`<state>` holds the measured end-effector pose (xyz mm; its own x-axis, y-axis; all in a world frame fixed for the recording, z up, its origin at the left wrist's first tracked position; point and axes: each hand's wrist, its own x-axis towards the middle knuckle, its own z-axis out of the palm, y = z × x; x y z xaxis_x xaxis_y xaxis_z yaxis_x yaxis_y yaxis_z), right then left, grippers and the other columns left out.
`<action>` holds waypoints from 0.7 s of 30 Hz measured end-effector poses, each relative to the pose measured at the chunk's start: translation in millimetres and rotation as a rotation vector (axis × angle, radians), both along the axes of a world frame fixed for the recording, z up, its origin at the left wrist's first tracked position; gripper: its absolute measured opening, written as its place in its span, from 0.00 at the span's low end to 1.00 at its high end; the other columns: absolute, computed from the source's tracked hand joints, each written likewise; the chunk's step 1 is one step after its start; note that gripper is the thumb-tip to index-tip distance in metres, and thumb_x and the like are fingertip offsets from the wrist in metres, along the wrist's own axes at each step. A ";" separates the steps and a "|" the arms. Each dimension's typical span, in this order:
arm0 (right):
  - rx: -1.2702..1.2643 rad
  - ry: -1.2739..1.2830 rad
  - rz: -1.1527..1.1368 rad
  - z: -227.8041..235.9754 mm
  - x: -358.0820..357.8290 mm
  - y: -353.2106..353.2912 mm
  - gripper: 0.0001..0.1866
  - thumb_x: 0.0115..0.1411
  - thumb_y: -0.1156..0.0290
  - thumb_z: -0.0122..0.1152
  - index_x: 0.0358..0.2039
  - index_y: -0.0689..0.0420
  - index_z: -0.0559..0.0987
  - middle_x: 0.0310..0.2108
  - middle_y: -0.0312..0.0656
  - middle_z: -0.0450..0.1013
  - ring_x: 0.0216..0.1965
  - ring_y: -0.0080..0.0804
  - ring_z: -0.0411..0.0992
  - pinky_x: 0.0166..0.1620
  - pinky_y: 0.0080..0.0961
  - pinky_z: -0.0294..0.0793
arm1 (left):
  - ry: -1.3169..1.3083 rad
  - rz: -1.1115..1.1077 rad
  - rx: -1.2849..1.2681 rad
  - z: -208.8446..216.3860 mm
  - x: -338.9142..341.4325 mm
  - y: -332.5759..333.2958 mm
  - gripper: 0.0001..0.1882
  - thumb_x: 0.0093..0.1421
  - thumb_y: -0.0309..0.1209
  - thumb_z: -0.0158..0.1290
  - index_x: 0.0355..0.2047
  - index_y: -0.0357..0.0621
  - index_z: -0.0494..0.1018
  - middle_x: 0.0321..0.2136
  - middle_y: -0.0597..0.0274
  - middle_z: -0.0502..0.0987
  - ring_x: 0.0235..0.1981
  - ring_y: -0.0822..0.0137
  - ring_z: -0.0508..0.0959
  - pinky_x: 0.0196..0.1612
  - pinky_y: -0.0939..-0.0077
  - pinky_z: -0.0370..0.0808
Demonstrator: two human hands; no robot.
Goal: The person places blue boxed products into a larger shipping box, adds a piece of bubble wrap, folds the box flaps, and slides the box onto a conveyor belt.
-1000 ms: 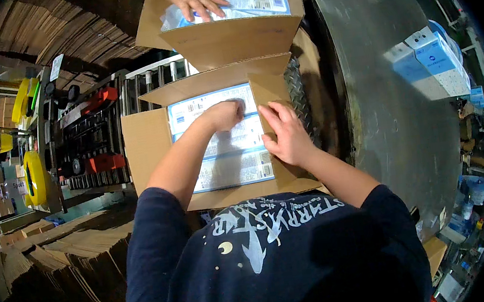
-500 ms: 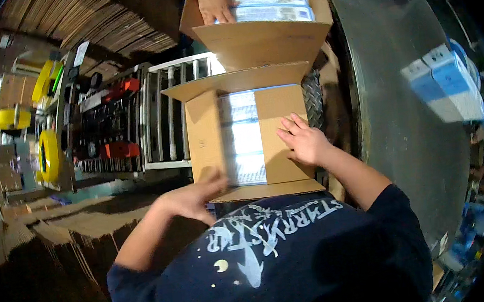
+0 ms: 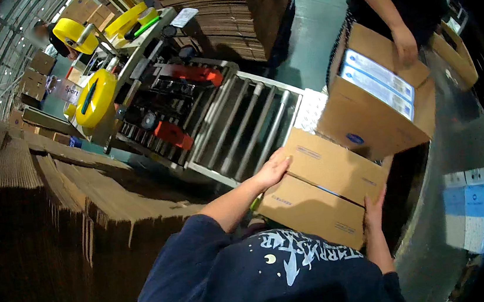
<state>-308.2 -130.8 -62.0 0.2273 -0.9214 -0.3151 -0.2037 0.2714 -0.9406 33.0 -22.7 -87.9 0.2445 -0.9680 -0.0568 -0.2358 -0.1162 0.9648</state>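
Note:
A cardboard carton [image 3: 338,167] sits in front of my chest with its long top flaps folded down. A thin gap runs between the flaps, and a sliver of blue shows in it. My left hand [image 3: 273,170] grips the carton's left end, thumb on the top edge. At the opposite end my right hand [image 3: 374,214] presses against the side, fingers pointing up along it. Just beyond stands an open carton [image 3: 374,116] holding white-and-blue packs [image 3: 379,80], with another person's hand [image 3: 405,45] at its far edge.
A roller conveyor [image 3: 245,127] leads left to a taping machine [image 3: 172,134] with yellow tape rolls [image 3: 95,98]. Stacked flat cardboard [image 3: 80,185] lies at left, more [image 3: 222,23] behind. On the right, a grey table [image 3: 423,250] bears blue-and-white packs [image 3: 469,204].
The carton's long flaps have been folded down over the packs. Both my hands have moved to its ends, and the carton and view have turned.

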 end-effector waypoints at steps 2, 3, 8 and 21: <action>0.229 -0.216 -0.154 18.7 38.1 5.6 0.39 0.59 0.75 0.47 0.63 0.46 0.35 0.60 0.46 0.49 0.56 0.39 0.55 0.57 0.33 0.56 | 0.209 -0.028 0.185 33.6 31.5 -31.4 0.26 0.60 0.39 0.44 0.56 0.40 0.56 0.56 0.51 0.58 0.56 0.60 0.60 0.57 0.71 0.56; 0.129 -0.177 -0.165 0.5 58.5 12.5 0.39 0.59 0.75 0.47 0.63 0.47 0.35 0.60 0.46 0.48 0.57 0.39 0.54 0.57 0.33 0.55 | 0.246 -0.059 0.242 57.0 55.7 -51.6 0.26 0.59 0.38 0.47 0.55 0.40 0.59 0.57 0.48 0.56 0.57 0.55 0.59 0.58 0.70 0.55; 0.091 -0.295 -0.231 16.4 233.6 42.0 0.40 0.60 0.78 0.45 0.62 0.48 0.31 0.62 0.45 0.43 0.58 0.37 0.51 0.58 0.33 0.54 | -0.954 0.027 0.391 72.8 184.0 -77.1 0.31 0.57 0.51 0.41 0.58 0.55 0.55 0.61 0.59 0.51 0.61 0.51 0.49 0.57 0.39 0.46; -0.188 -0.104 0.153 -28.9 553.0 42.0 0.47 0.54 0.79 0.53 0.62 0.52 0.31 0.61 0.51 0.43 0.60 0.40 0.49 0.59 0.29 0.50 | -1.133 0.213 0.529 81.4 345.8 25.5 0.42 0.54 0.59 0.39 0.60 0.44 0.47 0.62 0.52 0.45 0.63 0.54 0.43 0.60 0.48 0.40</action>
